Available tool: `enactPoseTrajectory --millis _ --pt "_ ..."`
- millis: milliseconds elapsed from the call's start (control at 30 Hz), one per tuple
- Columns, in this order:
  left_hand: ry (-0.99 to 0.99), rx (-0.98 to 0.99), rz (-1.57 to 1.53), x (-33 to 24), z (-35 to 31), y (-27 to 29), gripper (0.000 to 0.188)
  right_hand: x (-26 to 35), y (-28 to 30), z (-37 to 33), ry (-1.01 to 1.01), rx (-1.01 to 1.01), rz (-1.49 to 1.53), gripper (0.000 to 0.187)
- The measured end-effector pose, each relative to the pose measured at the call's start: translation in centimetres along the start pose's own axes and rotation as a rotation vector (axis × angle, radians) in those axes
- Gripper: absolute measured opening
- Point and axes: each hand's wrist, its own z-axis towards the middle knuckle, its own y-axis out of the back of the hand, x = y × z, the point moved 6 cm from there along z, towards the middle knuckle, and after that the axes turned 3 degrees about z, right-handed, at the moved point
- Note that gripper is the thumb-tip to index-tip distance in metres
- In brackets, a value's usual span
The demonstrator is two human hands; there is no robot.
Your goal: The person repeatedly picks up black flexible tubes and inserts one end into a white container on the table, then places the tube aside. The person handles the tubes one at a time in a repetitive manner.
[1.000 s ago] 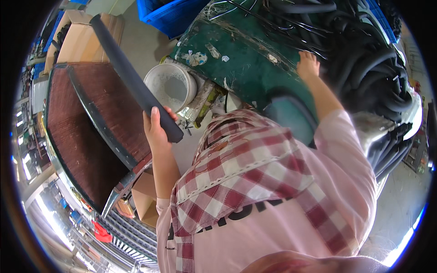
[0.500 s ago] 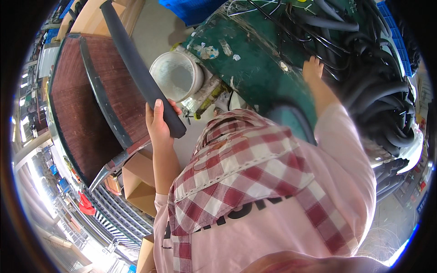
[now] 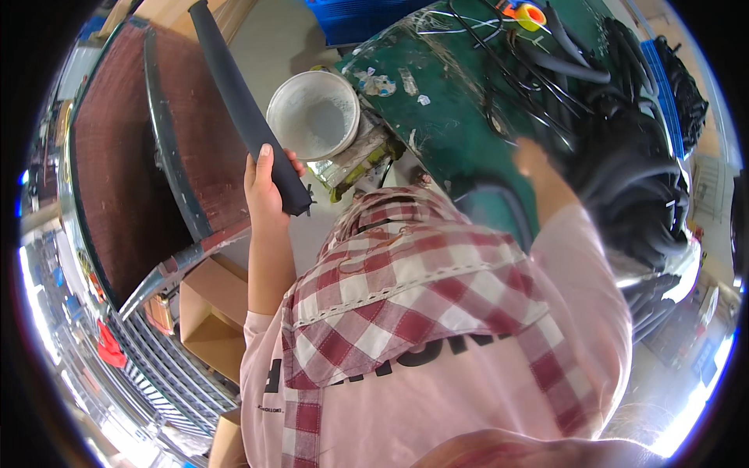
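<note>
My left hand (image 3: 268, 183) is closed round the near end of a long dark grey foam tube (image 3: 238, 105), thumb on top. The tube slants away to the far left, its cut end just past my fingers. Over the green tabletop (image 3: 456, 117) my right hand (image 3: 534, 162) is smeared by motion, so its fingers cannot be made out. Close beyond it lie thin black glossy strips (image 3: 501, 93), one bent end almost at the fingers. A bent dark tube (image 3: 511, 199) lies at the table's near edge, blurred.
A large heap of black foam tubes (image 3: 636, 187) covers the table's right side. An orange-yellow tape roll (image 3: 530, 17) lies at the back. Left of the table are a white bucket (image 3: 340, 142), a reddish-brown panelled stand (image 3: 109, 148) and an open cardboard box (image 3: 209, 292). A blue crate (image 3: 359, 23) is behind.
My right hand has come back nearer to me, away from the strips' middle, and is now blurred. The left hand keeps its hold on the foam tube. The whole view has shifted slightly.
</note>
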Motion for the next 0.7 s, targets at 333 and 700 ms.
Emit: enactPoseTrajectory --millis 333,700 --pt "-0.008 -0.1 0.026 -0.5 -2.9 5.7 0.029 4.7 -0.7 -0.8 0.313 -0.039 0.123 0.043" --pt "0.005 -0.152 -0.158 1.7 -2.4 8.5 0.03 19.1 34.1 -12.1 0.702 -0.058 1.808 0.033"
